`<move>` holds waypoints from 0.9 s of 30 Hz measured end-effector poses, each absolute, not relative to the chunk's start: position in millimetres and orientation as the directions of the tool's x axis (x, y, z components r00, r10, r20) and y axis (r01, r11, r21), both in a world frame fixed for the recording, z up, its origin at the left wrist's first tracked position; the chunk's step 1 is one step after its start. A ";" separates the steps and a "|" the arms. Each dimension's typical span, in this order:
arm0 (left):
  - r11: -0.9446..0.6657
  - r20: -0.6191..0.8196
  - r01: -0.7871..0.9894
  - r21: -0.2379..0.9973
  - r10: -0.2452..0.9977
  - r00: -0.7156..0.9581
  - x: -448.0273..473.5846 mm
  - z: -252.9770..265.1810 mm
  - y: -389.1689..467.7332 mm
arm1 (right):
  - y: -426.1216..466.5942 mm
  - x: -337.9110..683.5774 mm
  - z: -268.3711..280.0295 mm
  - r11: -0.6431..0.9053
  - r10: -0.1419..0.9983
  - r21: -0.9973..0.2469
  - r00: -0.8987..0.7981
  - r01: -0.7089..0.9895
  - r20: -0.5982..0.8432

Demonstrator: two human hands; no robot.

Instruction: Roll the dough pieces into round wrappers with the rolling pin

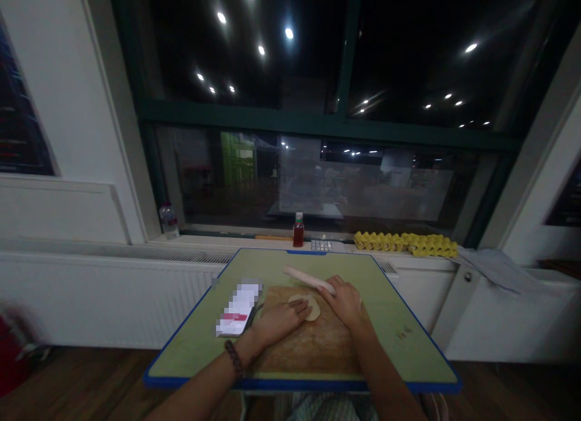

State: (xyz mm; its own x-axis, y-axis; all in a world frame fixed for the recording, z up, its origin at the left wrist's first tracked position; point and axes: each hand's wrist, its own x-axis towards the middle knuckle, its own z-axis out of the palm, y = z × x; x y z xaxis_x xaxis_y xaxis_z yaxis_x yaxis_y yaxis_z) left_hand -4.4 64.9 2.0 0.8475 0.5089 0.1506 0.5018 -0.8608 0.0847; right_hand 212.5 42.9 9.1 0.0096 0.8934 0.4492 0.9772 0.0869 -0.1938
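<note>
dough [315, 313], flattened into a round, lies on the wooden board [313, 351] near its far edge; our left hand [285, 318] rests on it with fingers stretched out. our right hand [343, 297] grips one end of a pale rolling pin [305, 277], which lies slantwise across the board's far edge; we cannot tell whether it touches the wood. left of the board, on the green tabletop [391, 336], we see a phone [239, 310] with a pixelated screen. a red bottle [298, 233] and yellow egg trays [403, 244] sit on the windowsill [209, 245] beyond.
</note>
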 end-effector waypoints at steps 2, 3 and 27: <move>-0.859 0.152 0.498 0.121 0.511 0.846 -10.6 1.3 69.1 | 42.1 212.5 10.0 0.092 0.892 -0.186 0.001 0.978 0.451; -0.860 0.147 0.493 0.132 0.509 0.848 -14.2 0.7 72.0 | 41.6 212.4 10.6 0.100 0.891 -0.181 -0.008 0.978 0.453; -0.674 0.507 0.715 0.185 0.689 0.518 -8.1 27.9 69.6 | 13.9 196.3 40.7 0.336 0.915 -0.173 -0.277 0.926 0.294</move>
